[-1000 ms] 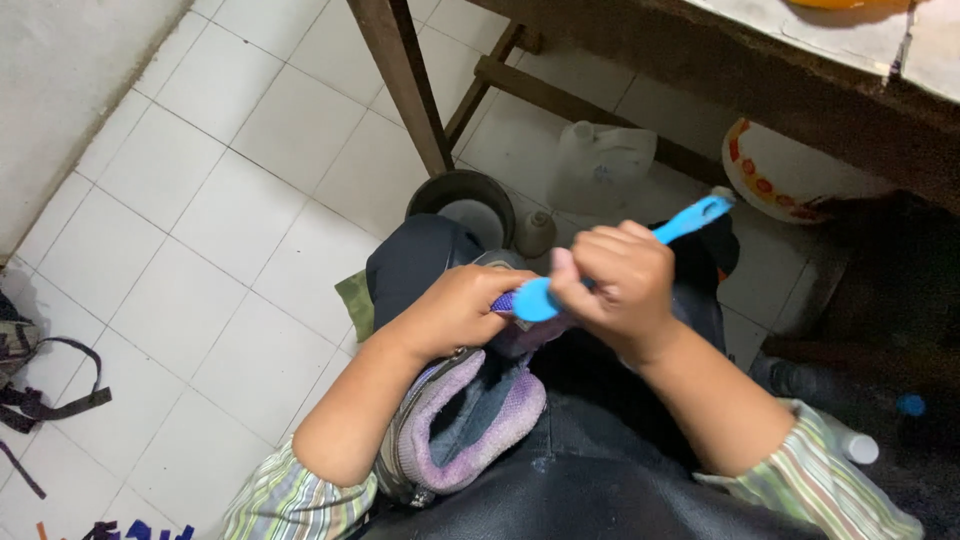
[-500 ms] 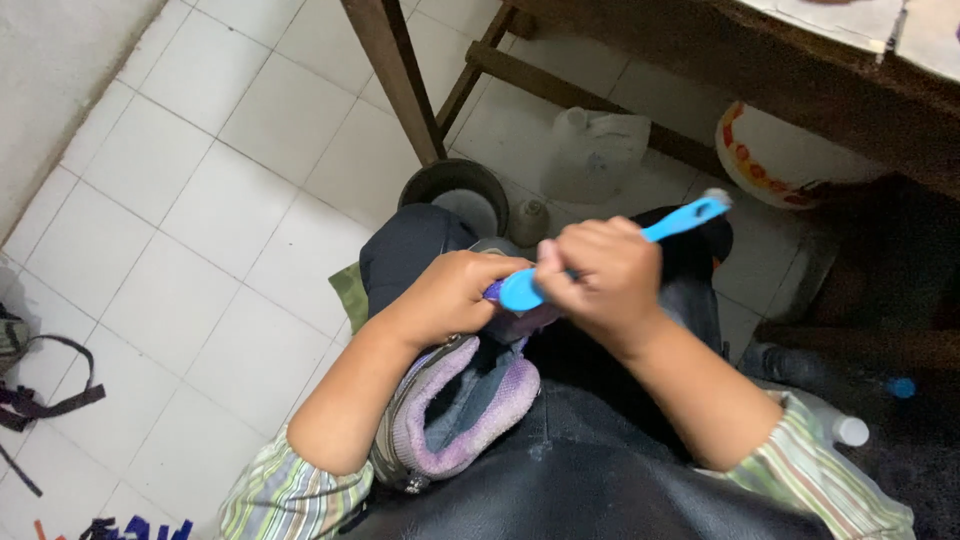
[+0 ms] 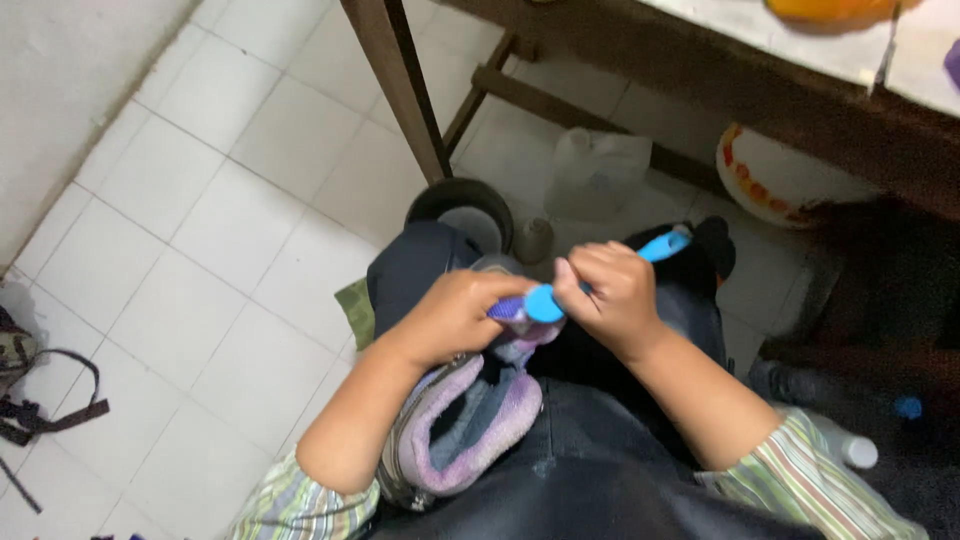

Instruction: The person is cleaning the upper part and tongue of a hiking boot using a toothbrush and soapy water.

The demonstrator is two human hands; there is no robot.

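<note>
A grey and purple shoe [image 3: 462,430] with a fuzzy lilac lining lies on my lap, its opening facing up. My left hand [image 3: 458,312] grips the shoe near its front end. My right hand [image 3: 612,296] is closed around a bright blue brush [image 3: 545,301], whose head presses against the shoe right beside my left fingers. The brush's handle [image 3: 665,245] sticks out up and to the right past my knuckles. The shoe's toe is hidden under both hands.
A dark round bowl [image 3: 462,212] and a translucent plastic jug [image 3: 595,170] stand on the white tiled floor ahead of my knees. A wooden table leg [image 3: 395,85] rises there. A white basin with an orange pattern [image 3: 775,180] sits under the table. Dark straps [image 3: 40,395] lie far left.
My hands and the brush have slid slightly left and down across the shoe. The brush handle now points at a flatter angle.
</note>
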